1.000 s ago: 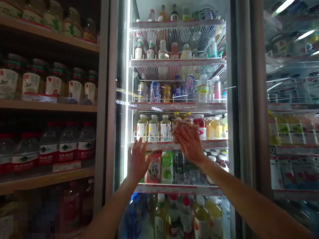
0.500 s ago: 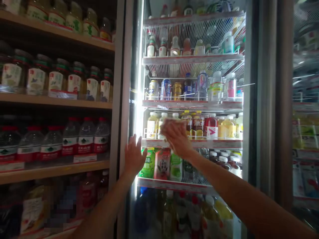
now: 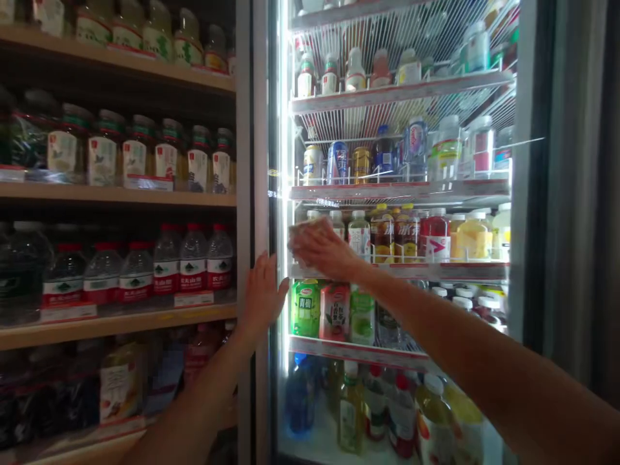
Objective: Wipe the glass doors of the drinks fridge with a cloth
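My right hand (image 3: 332, 253) is pressed flat on a pale, crumpled cloth (image 3: 306, 230), blurred by motion, against the glass door of a lit drinks cooler. It sits at the left part of the pane, in front of the shelf with bottled teas and juices. My left hand (image 3: 262, 292) rests with fingers stretched upward on the grey door frame (image 3: 261, 161), at the pane's left edge. Nothing is in it. Behind the glass, just below the cloth, stand a green drink carton (image 3: 305, 309) and a red drink carton (image 3: 334, 312).
Wooden shelves (image 3: 121, 195) on the left hold rows of jars and red-capped water bottles (image 3: 192, 258). Inside the cooler, wire shelves carry cans and bottles, among them a red juice bottle (image 3: 437, 237). A dark metal frame (image 3: 535, 194) borders the right side.
My right hand has moved left across the glass with the cloth, towards the frame. My left hand stays on the frame. The view has shifted to the left and closer.
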Tool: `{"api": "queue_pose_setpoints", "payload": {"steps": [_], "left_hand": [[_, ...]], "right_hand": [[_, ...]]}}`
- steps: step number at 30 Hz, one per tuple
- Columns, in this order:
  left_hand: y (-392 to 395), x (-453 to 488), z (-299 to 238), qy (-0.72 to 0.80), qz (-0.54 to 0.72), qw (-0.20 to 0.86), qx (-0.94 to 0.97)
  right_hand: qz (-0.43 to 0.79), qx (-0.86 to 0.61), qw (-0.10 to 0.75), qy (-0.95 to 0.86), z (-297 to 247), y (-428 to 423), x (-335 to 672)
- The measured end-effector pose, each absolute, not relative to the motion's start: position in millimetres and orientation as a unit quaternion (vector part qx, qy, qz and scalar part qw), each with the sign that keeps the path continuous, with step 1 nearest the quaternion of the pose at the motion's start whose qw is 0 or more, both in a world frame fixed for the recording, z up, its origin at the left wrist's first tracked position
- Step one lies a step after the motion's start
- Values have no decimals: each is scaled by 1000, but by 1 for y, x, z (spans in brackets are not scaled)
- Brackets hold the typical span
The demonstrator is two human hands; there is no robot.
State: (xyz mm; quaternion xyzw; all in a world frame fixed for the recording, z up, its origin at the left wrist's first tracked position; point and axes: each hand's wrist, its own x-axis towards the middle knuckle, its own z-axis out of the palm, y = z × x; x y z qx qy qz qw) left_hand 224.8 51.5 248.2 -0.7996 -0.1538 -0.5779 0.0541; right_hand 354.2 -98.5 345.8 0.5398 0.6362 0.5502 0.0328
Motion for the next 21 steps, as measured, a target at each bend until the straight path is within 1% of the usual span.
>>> {"api": "queue_pose_setpoints", "payload": {"steps": [2,3,4,5,7,8,9,10,13,14,15,16,18,19,20,21], "left_hand": [[54,220,252,-157,-578,58,-799],[55,219,254,-160,-580,58,-797],[55,217,256,-164,-582,57,-794],[56,216,258,-165,-586,57,-791],[57,215,260,-162,-593,57,-786],[57,215,260,-159,-597,58,-785],[57,215,261,-155,-599,59,-783],[57,215,261,-151,-600,61,-783],[53,220,266,-148,-600,56,-784],[50,223,268,-147,-599,52,-785],[47,226,271,-146,-599,48,-785],[43,229,274,-145,-601,44,-785],[34,235,280,-135,-604,39,-785],[29,238,284,-128,-604,39,-785],[24,241,287,-121,-603,40,-787],[19,244,291,-116,-602,42,-789]], "right_hand": [[583,589,-54,556,351,-94,352],[590,599,-78,536,350,-91,351],[587,595,-75,544,347,-89,349],[577,579,-45,575,343,-87,347],[546,529,39,648,337,-86,347],[538,513,64,666,338,-88,349],[543,514,61,661,342,-92,352],[562,531,30,634,351,-97,357],[628,598,-125,482,379,-118,372],[638,606,-150,451,385,-125,376],[640,604,-143,452,387,-132,379],[634,595,-105,483,387,-139,381],[607,566,-3,558,383,-154,386],[602,564,16,565,382,-162,389],[611,578,-1,541,382,-170,392],[630,602,-52,487,383,-179,396]]}}
